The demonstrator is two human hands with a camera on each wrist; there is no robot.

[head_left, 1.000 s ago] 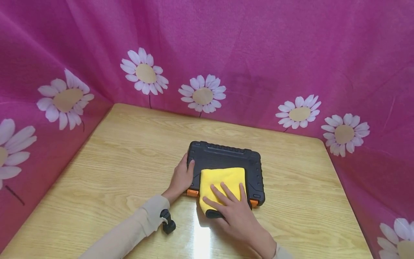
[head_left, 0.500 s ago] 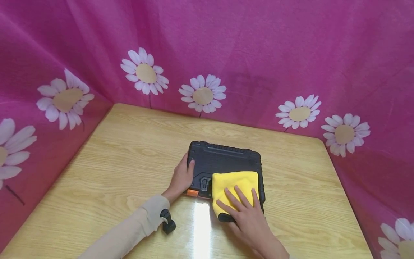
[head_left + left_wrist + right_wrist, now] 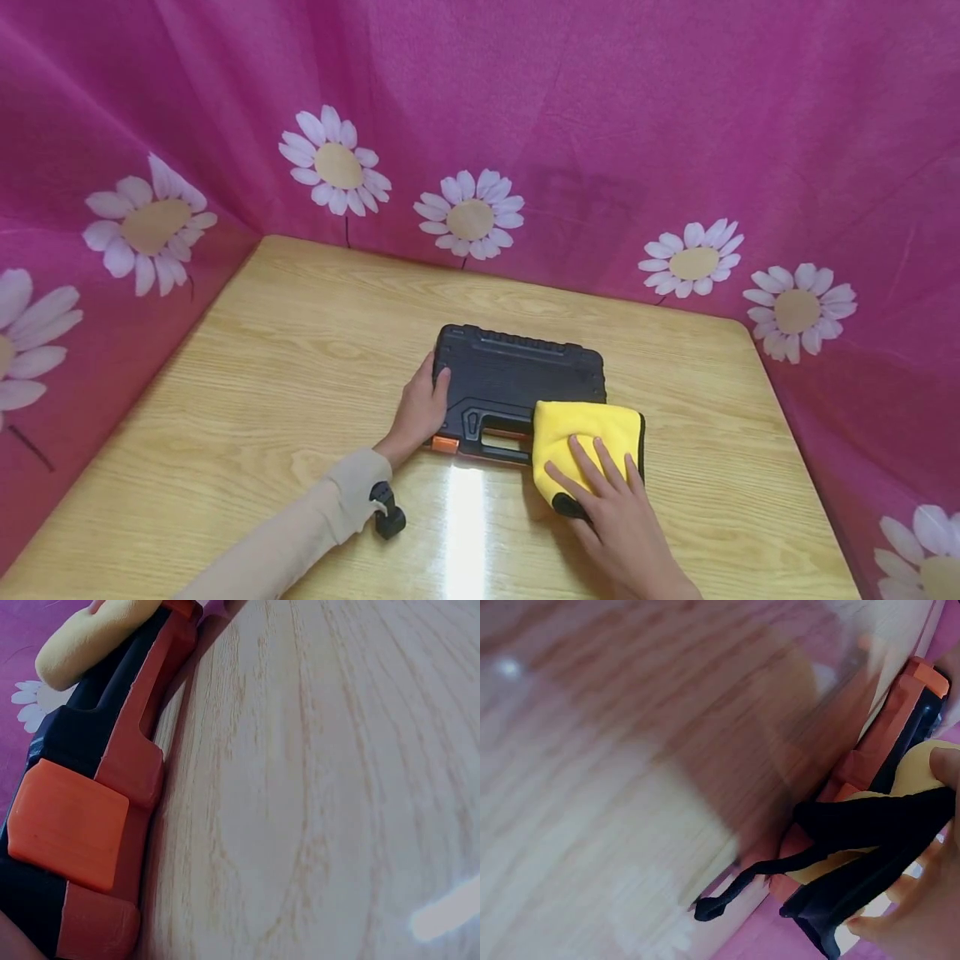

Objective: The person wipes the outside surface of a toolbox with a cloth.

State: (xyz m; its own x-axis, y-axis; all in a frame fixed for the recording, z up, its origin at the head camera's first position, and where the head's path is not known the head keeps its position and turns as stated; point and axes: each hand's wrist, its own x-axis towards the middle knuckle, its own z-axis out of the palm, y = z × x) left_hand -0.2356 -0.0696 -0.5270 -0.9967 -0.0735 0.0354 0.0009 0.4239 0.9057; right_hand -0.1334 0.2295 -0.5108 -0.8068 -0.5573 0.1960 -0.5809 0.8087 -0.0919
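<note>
A black plastic tool case (image 3: 517, 371) with a handle slot and orange latches lies on the table. My left hand (image 3: 420, 408) grips its left side, thumb on the lid's edge. In the left wrist view one orange latch (image 3: 67, 825) shows close up, beside the case's red lower half. A folded yellow cloth (image 3: 581, 425) with black edging covers the case's front right corner and hangs past it. Spread, straight fingers of my right hand (image 3: 615, 508) rest on the cloth. In the right wrist view the cloth's black edging (image 3: 885, 825) hangs loosely beneath that hand.
The pale wooden table (image 3: 315, 333) extends around the case. A pink curtain (image 3: 585, 125) with white daisies closes off the back and both sides. A black strap device (image 3: 388, 510) sits on the left sleeve cuff.
My right hand has slid the yellow cloth rightward across the case's front, uncovering the handle slot and taking the cloth partly past the right corner. The left hand and case have stayed put.
</note>
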